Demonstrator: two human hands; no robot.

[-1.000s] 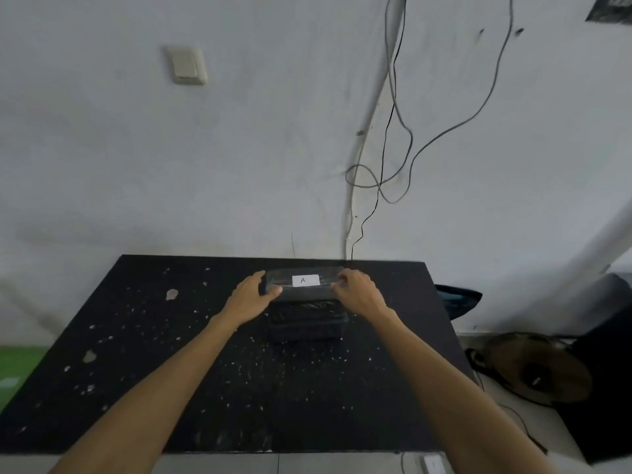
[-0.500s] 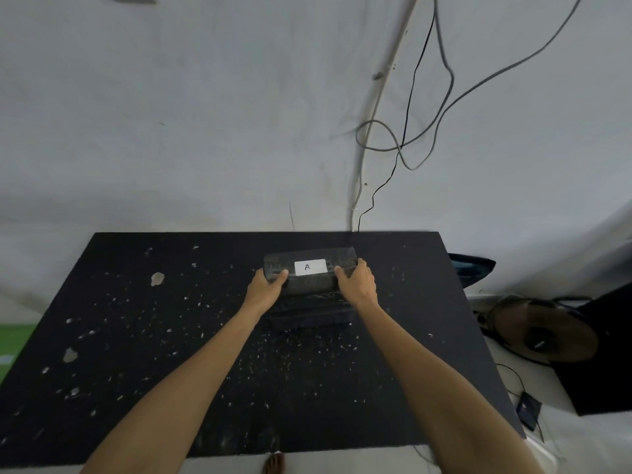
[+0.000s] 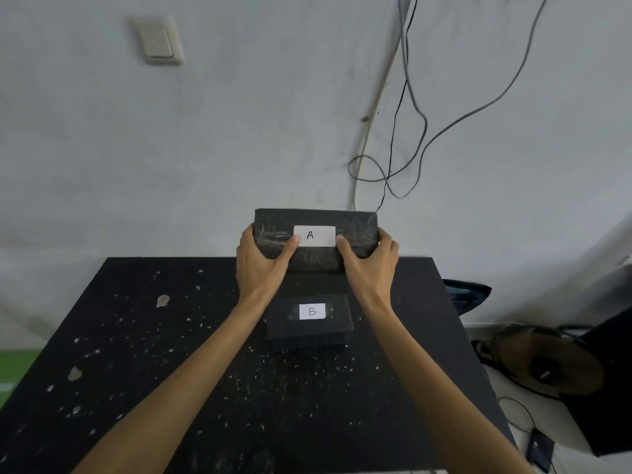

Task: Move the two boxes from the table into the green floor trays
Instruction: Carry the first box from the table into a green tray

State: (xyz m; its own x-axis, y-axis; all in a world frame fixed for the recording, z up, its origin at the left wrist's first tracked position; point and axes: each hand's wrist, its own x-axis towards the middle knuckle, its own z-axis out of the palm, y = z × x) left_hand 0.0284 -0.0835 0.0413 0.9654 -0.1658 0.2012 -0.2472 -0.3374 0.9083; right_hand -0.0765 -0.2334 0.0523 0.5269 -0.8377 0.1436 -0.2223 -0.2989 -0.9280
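Observation:
A black wrapped box with a white label "A" [image 3: 316, 224] is held up in the air over the far edge of the black table [image 3: 136, 388]. My left hand [image 3: 261, 261] grips its left end and my right hand [image 3: 369, 258] grips its right end, thumbs on the front beside the label. Below it, between my forearms, a smaller black box labelled "B" [image 3: 309, 323] lies flat on the table. A strip of green floor [image 3: 15, 367] shows at the left edge; no tray can be made out.
The tabletop is speckled with white flecks and chips. A grey wall with a light switch [image 3: 157, 41] and hanging cables [image 3: 407, 138] stands right behind the table. On the floor to the right lie a round brown object [image 3: 547, 364], a dark bag and a small device.
Both hands have lifted box A up off box B, on which it was stacked. Box B and its label are now uncovered on the table.

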